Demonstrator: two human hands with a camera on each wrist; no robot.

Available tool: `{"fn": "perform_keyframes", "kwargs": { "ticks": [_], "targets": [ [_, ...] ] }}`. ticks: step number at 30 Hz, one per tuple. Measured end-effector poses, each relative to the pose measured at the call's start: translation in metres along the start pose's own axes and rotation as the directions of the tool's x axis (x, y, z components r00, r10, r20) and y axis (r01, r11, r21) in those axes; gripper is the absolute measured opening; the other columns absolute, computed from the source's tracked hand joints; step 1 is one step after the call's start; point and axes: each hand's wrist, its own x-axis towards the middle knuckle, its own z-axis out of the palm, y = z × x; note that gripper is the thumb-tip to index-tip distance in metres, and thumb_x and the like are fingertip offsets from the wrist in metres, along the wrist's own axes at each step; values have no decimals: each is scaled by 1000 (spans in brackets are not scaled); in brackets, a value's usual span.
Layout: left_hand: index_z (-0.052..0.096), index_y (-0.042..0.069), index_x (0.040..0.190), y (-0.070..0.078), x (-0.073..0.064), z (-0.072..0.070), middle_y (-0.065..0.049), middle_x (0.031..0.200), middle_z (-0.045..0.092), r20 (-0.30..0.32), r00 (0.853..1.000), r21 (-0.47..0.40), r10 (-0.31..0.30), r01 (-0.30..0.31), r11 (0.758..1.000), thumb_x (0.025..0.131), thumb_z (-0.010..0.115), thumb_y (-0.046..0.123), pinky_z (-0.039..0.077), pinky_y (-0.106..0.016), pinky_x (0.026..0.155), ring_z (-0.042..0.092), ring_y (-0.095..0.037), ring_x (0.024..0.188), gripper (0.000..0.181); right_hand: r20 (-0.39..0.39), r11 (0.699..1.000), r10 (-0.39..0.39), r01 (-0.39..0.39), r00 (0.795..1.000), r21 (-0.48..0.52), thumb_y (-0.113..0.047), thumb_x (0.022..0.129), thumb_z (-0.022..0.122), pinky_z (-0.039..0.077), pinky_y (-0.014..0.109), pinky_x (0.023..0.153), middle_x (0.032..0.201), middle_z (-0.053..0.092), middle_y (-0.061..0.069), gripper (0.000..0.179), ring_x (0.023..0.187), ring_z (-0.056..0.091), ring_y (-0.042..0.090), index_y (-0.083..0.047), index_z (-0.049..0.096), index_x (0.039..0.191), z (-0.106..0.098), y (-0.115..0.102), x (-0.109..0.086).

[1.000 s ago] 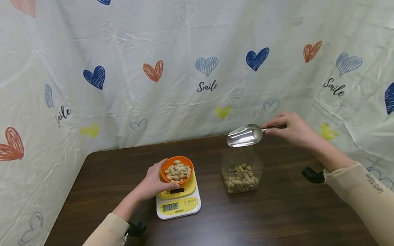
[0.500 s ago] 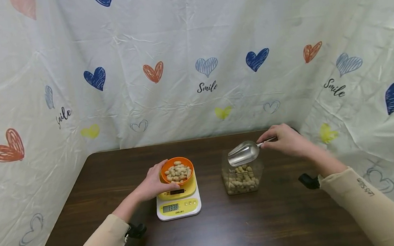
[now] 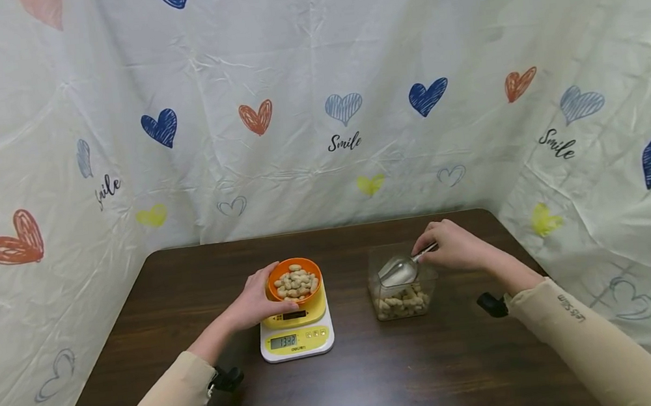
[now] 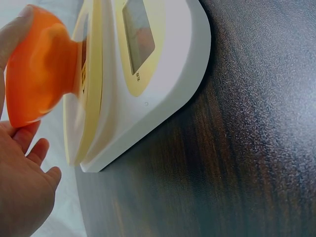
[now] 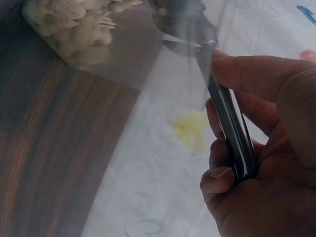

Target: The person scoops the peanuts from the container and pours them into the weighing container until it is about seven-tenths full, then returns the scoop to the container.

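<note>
Right hand (image 3: 450, 250): fingers curled round the dark handle of a metal scoop (image 3: 399, 271), gripping it; the wrist view shows thumb on top and fingers wrapped beneath (image 5: 232, 148). The scoop's long axis runs from the hand at roughly 2 o'clock down toward 8 o'clock, bowl end lowest and dipped inside the mouth of the clear jar (image 3: 401, 284). The bowl sits just above the peanuts in jar (image 3: 401, 301); contact with them cannot be told from these views. The right hand is plainly the nearer one to the jar, which lies directly at its 8 o'clock, touching distance.

Left hand (image 3: 252, 301): cupped against the left side of the orange bowl (image 3: 294, 280), thumb and fingers curved round its wall, holding it steady. The left wrist view confirms fingers on the bowl's underside (image 4: 29, 138).

Orange bowl stands on the yellow scale (image 3: 297, 333), upright, heaped nearly to the rim with peanuts in bowl (image 3: 294, 283). Scale display is lit; digits too small to read with confidence.

Jar stands at 3 o'clock from the scale, near but apart, filled only in its lower part.

Both rest on the dark wooden table (image 3: 349, 384). Heart-printed sheet (image 3: 315, 99) hangs behind, from 9 through 3 o'clock.
</note>
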Motion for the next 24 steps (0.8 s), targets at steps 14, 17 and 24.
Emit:
{"fn": "perform_keyframes", "kwargs": {
  "ticks": [14,17,24],
  "targets": [
    [20,12,164,-1,-2,0,-17,161,29,12,1000,-5,-16,16,1000,75,86,57,33,-67,110,25,-38,144,120,-45,996,24,-20,999,85,-5,93,69,49,48,87,117,57,10,23,107,56,28,-9,69,116,10,1,6],
    [14,15,165,0,-3,0,-18,164,23,22,999,-10,-29,29,1000,74,86,58,29,-69,111,21,-39,148,124,-50,993,44,-38,998,109,-10,95,73,50,48,87,123,54,11,31,111,55,28,-9,67,125,10,2,4],
    [7,21,166,0,-9,-6,-10,167,21,11,1000,-14,-6,6,1000,77,82,63,22,-67,115,15,-36,152,124,-83,988,74,-62,994,143,-34,101,68,50,50,89,133,52,11,42,112,56,27,-14,62,138,4,5,-6]
  ]
}}
